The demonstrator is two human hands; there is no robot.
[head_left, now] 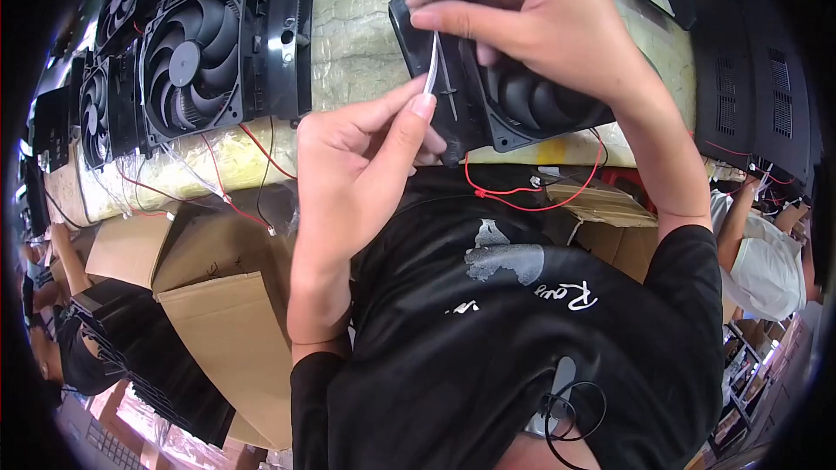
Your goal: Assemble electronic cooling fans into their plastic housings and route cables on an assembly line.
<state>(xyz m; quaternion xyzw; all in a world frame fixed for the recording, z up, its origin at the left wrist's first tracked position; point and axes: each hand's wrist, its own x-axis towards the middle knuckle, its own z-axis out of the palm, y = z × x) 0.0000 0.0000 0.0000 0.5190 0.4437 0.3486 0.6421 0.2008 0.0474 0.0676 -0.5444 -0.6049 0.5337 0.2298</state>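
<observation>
A thin white strip (433,61) is stretched between my two hands above a black plastic housing (471,113). My right hand (549,22) pinches its upper end between thumb and fingers. At the lower end, my left hand (361,157) has its thumb and index finger closed on the strip, the other fingers curled near the housing's near corner. Joined to the housing on the right is a black fan (544,104), partly covered by my right hand and wrist. Its red and black wires (522,206) loop over the table's near edge.
More black fan units (185,63) line the table's left, their wires hanging over the edge. Black vented panels (740,91) are on the right. Open cardboard boxes (218,313) stand below the near edge. Other people work at far left and right (766,274).
</observation>
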